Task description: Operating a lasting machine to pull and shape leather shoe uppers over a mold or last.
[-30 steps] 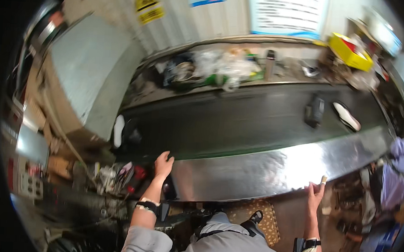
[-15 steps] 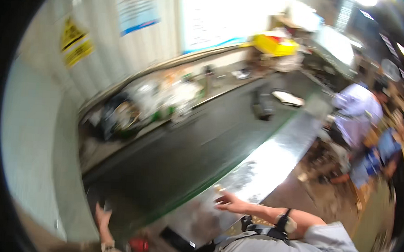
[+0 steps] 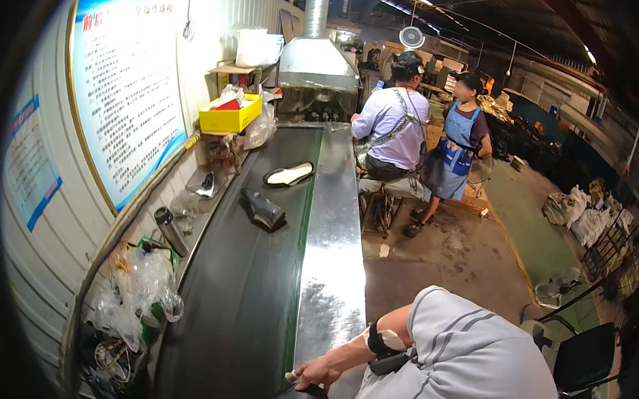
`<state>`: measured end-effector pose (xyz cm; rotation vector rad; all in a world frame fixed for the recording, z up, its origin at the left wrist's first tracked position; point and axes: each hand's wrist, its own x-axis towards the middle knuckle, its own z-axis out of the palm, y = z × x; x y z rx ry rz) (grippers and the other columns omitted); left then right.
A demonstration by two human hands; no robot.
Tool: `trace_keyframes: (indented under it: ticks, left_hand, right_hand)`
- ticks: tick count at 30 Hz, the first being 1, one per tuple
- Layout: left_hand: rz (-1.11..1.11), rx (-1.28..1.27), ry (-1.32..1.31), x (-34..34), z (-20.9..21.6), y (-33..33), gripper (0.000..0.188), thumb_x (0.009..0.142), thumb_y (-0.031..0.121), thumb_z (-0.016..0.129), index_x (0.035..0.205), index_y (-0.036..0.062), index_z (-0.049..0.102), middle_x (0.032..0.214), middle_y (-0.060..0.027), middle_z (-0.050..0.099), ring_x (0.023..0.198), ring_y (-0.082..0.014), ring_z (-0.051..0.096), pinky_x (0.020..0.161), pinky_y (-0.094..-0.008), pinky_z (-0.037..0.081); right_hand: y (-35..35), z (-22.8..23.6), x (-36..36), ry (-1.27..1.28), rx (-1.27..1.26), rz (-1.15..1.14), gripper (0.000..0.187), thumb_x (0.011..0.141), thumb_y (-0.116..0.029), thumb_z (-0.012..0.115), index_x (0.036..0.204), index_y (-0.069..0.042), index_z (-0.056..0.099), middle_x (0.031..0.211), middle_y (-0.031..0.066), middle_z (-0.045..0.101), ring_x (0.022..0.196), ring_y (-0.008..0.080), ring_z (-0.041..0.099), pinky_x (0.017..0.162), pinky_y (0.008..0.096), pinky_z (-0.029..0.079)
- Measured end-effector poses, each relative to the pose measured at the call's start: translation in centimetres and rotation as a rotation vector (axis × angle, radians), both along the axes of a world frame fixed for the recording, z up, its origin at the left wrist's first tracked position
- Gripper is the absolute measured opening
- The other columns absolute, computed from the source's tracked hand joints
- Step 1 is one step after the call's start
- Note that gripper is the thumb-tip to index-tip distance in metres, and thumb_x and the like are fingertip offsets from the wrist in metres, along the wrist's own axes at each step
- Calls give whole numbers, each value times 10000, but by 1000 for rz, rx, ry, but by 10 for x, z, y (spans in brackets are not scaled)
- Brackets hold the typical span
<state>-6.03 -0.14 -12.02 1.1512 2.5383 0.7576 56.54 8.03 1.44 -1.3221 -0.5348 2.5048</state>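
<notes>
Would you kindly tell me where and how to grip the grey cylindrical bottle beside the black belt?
Probably grip the grey cylindrical bottle around its straight body, coming from the black belt, since that side looks open while clear plastic bags crowd its base.

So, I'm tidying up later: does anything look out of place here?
Crumpled plastic bags lie heaped untidily beside the conveyor belt; on it, the dark shoe and pale shoe piece look askew, pointing different ways.
</notes>
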Motion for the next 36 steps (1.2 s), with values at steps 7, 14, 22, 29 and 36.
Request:
trace_keyframes:
  ticks: [7,14,22,29,36]
  left_hand:
    - [-54,114,142,46,-20,5,742,844,452,727,1395,28,468,1382,-174,475,1229,-368,513,982,-483,466]
    - [-108,332,352,135,49,20,609,827,347,771,1313,38,570,1238,-183,603,1121,-344,602,919,-446,508]
    - [-464,217,599,337,217,-22,453,812,388,797,1049,9,721,1015,-219,718,1041,-380,654,910,-513,509]
    - [-993,418,387,543,206,5,473,578,151,739,1050,151,710,1310,-160,519,1235,-372,460,1032,-510,358]
    - [-1322,539,431,641,139,-31,318,666,153,745,981,179,707,1185,-68,558,1192,-254,462,1046,-478,341]
  right_hand:
    - [-8,0,56,185,-78,-15,535,1005,-359,581,1487,-314,355,1567,73,332,1451,386,278,1084,773,180]
    - [-48,-16,103,375,-182,-280,478,1027,-252,553,1453,-318,348,1487,64,429,1349,335,441,1042,699,332]
    - [-57,16,181,163,-29,-539,517,957,-448,620,1335,-102,543,1407,89,529,1321,285,451,1038,635,361]
    - [-62,22,261,319,-75,-911,364,966,-311,618,1222,-53,596,1197,115,638,1119,316,606,955,548,500]
    - [-61,25,274,354,28,-937,386,989,-312,571,1229,-11,594,1196,131,661,1060,284,655,938,486,528]
